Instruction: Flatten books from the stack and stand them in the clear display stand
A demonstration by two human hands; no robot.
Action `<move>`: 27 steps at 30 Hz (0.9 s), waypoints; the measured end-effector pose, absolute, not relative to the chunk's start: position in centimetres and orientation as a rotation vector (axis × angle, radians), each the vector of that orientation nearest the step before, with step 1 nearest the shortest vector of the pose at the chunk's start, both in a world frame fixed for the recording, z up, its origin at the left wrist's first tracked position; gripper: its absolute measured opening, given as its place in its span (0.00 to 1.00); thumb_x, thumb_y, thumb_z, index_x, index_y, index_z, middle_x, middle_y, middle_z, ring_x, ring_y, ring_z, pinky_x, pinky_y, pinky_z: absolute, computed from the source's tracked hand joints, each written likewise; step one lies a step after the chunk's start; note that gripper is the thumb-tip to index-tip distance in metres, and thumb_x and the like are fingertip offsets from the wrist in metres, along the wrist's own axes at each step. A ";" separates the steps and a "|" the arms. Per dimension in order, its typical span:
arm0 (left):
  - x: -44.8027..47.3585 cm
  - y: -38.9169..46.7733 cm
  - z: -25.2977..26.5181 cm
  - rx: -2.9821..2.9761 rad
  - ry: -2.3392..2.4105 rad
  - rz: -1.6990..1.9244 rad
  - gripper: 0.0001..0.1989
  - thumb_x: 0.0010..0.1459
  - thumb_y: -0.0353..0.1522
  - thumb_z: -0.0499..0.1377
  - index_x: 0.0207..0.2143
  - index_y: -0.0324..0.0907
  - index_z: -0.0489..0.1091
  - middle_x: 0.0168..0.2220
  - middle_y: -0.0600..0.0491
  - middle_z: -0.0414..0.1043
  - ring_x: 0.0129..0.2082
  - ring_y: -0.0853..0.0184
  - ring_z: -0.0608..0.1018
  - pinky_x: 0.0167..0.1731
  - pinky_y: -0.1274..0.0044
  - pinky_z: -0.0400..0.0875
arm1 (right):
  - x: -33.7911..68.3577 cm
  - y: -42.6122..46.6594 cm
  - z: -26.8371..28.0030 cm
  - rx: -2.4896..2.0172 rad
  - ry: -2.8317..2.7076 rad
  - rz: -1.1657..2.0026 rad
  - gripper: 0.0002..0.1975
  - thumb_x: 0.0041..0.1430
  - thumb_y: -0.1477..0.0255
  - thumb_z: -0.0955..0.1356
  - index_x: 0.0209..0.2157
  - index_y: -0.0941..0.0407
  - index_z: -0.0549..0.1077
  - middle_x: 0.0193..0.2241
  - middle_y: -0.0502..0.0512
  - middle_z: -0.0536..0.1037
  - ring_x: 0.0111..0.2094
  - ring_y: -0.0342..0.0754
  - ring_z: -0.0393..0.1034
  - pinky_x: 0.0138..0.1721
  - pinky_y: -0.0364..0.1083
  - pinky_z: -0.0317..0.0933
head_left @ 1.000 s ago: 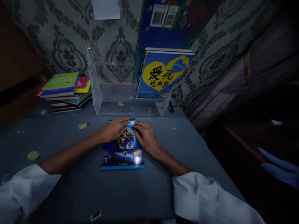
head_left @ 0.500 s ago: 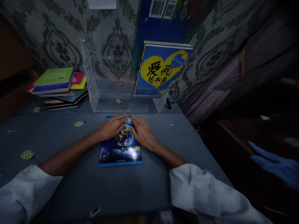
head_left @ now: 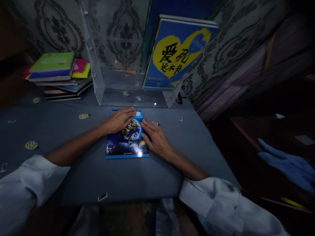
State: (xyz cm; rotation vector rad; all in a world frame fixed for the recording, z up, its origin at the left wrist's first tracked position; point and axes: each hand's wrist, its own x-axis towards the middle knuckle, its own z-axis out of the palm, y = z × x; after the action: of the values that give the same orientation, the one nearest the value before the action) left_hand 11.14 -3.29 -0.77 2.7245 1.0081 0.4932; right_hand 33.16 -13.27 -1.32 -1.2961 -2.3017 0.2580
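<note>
A thin blue book (head_left: 128, 149) with a planet picture on its cover lies flat on the grey-blue tabletop (head_left: 118, 183). My left hand (head_left: 120, 120) rests flat across its upper left part, fingers stretched toward the top edge and covering some of the title. On the right side, my right hand (head_left: 157, 137) lies with fingers extended, its fingertips at the book's right edge. Neither hand is wrapped round anything. Behind the book stands a clear acrylic rack (head_left: 133, 102), in which a blue book with a yellow heart (head_left: 169, 55) leans upright.
A stack of books (head_left: 52, 67) sits at the back left, by the patterned wall (head_left: 59, 26). Pineapple-shaped stickers (head_left: 31, 145) dot the tabletop. Beyond the table's right edge is a blue glove-like shape (head_left: 287, 167). A curtain (head_left: 236, 75) hangs at the right.
My right hand has slid right and down, from the book's upper part to its right edge, uncovering more of the cover. My left hand stays on the book. The camera view has tilted down.
</note>
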 end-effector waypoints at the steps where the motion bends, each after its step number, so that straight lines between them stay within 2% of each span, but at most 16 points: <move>1: 11.2 -3.3 -0.8 2.726 1.004 0.489 0.22 0.69 0.36 0.47 0.61 0.39 0.66 0.65 0.46 0.65 0.66 0.61 0.66 0.64 0.64 0.61 | 33.3 -13.7 -1.3 -1.285 -2.305 0.260 0.24 0.69 0.69 0.60 0.64 0.57 0.65 0.63 0.64 0.68 0.64 0.58 0.62 0.64 0.63 0.57; 7: 10.1 -3.4 -0.6 2.727 1.007 0.484 0.23 0.70 0.37 0.45 0.61 0.37 0.66 0.65 0.45 0.64 0.66 0.61 0.66 0.65 0.64 0.61 | 33.6 -14.5 -1.2 -1.300 -2.339 0.237 0.23 0.69 0.68 0.60 0.63 0.57 0.66 0.63 0.65 0.68 0.63 0.58 0.63 0.63 0.63 0.59; 13: 5.1 -5.4 -0.2 2.683 1.200 0.494 0.29 0.72 0.46 0.41 0.63 0.38 0.64 0.66 0.45 0.62 0.67 0.58 0.65 0.66 0.62 0.58 | 33.5 -14.5 -1.1 -1.285 -2.351 0.214 0.23 0.70 0.69 0.59 0.63 0.61 0.67 0.63 0.68 0.68 0.64 0.58 0.63 0.63 0.63 0.59; 17: 3.2 -6.3 -0.1 2.660 1.252 0.459 0.34 0.71 0.50 0.39 0.65 0.37 0.61 0.68 0.44 0.59 0.68 0.57 0.61 0.67 0.62 0.57 | 33.5 -14.5 -1.3 -1.283 -2.346 0.215 0.23 0.70 0.69 0.59 0.64 0.59 0.66 0.63 0.66 0.68 0.64 0.58 0.63 0.62 0.64 0.59; 23: 4.1 -6.1 -0.1 2.705 1.189 0.358 0.33 0.71 0.48 0.40 0.66 0.36 0.59 0.69 0.43 0.55 0.71 0.58 0.56 0.69 0.61 0.50 | 33.5 -14.5 -1.4 -1.268 -2.340 0.216 0.24 0.70 0.69 0.59 0.64 0.59 0.65 0.63 0.67 0.68 0.64 0.58 0.62 0.62 0.64 0.59; 27: 5.5 -5.9 0.2 2.750 1.015 0.240 0.31 0.72 0.46 0.40 0.70 0.40 0.51 0.72 0.46 0.47 0.72 0.60 0.50 0.70 0.62 0.45 | 33.5 -14.5 -1.4 -1.276 -2.334 0.227 0.24 0.70 0.70 0.59 0.65 0.56 0.64 0.63 0.65 0.68 0.64 0.58 0.62 0.62 0.65 0.59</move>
State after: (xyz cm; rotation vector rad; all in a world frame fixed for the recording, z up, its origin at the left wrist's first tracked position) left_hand 5.47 -5.88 0.24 2.7497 1.0149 0.2404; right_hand 33.51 -14.47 -1.41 -1.2760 -2.3343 0.2272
